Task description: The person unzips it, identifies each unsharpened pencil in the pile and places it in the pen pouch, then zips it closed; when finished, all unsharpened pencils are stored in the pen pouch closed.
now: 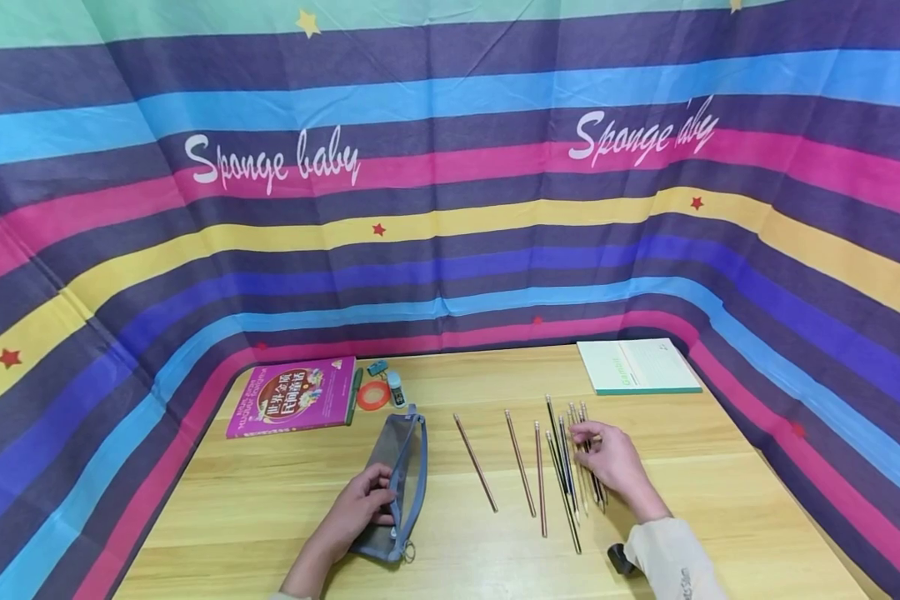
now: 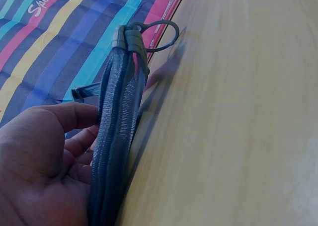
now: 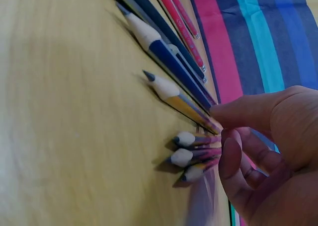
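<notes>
Toward the front of the table lies a grey mesh pencil case [image 1: 384,454] with blue trim, its zip side gaping. My left hand [image 1: 356,508] pinches the near part of its edge; in the left wrist view, finger ends [image 2: 82,114] meet the case [image 2: 117,121], and some are hidden. To the right, my right hand [image 1: 611,458] bends over a cluster of pencils [image 1: 562,458]. Its thumb and fingers pinch a yellow pencil [image 3: 186,107] in the right wrist view, beside a blue pencil [image 3: 171,62] and other sharpened pencils. The exact contact is partly hidden.
Several reddish pencils [image 1: 476,462] lie apart between case and cluster. At the back left are a purple book [image 1: 292,396], an orange tape roll [image 1: 362,396] and a glue stick [image 1: 396,390]. A pale green notebook [image 1: 637,367] lies back right, before a striped curtain [image 1: 450,167].
</notes>
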### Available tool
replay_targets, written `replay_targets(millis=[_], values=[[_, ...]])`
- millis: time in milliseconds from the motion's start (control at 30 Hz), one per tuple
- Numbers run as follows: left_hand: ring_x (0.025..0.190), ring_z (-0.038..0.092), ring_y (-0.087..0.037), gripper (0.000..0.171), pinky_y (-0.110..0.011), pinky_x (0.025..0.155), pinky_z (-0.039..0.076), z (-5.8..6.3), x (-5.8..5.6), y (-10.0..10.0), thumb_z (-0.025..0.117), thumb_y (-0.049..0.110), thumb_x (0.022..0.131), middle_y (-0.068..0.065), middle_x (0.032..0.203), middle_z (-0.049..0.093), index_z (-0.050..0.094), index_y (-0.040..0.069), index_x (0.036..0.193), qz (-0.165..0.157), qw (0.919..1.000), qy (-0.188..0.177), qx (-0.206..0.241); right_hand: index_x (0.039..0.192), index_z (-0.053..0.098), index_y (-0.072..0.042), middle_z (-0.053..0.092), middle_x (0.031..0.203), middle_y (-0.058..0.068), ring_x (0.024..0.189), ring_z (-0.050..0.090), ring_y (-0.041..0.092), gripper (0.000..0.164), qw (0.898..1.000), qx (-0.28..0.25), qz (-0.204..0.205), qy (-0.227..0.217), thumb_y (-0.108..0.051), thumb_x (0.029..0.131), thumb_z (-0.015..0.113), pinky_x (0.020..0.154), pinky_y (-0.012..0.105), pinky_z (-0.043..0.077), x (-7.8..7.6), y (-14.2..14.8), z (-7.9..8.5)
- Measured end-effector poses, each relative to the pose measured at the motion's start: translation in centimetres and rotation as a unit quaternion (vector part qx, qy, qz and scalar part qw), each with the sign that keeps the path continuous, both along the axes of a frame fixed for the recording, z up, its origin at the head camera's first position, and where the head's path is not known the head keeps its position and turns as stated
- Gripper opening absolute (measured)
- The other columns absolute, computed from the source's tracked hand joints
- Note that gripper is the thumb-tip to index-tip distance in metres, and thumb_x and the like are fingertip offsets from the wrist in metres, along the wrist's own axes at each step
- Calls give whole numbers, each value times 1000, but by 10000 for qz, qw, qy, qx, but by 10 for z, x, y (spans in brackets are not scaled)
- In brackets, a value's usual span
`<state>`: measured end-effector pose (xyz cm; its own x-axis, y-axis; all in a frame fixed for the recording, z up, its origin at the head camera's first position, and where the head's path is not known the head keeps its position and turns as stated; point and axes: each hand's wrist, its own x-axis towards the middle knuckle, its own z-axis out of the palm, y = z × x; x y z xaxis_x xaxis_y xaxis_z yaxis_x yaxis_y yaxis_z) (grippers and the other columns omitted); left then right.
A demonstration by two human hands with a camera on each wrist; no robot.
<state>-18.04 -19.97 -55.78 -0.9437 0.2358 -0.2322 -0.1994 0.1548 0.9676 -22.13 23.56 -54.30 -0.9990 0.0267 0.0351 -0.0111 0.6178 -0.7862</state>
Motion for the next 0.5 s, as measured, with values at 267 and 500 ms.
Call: replay_targets(millis=[267,500], values=[[85,60,-18,26,-33,71,66,1,0,0,58,6,99,-10,107,53,54,-6,121,0,10000,-17,-26,122,71,-4,72,104,8,72,59,14,41,9998,93,177,62,-2,82,82,60,23,52,0,-5,-2],[85,61,-18,26,-33,70,66,0,1,1,58,6,98,-10,106,54,55,-5,121,46,10000,17,-37,124,71,-2,73,103,8,72,59,15,45,9997,202,129,64,2,80,80,59,22,51,0,-4,0]])
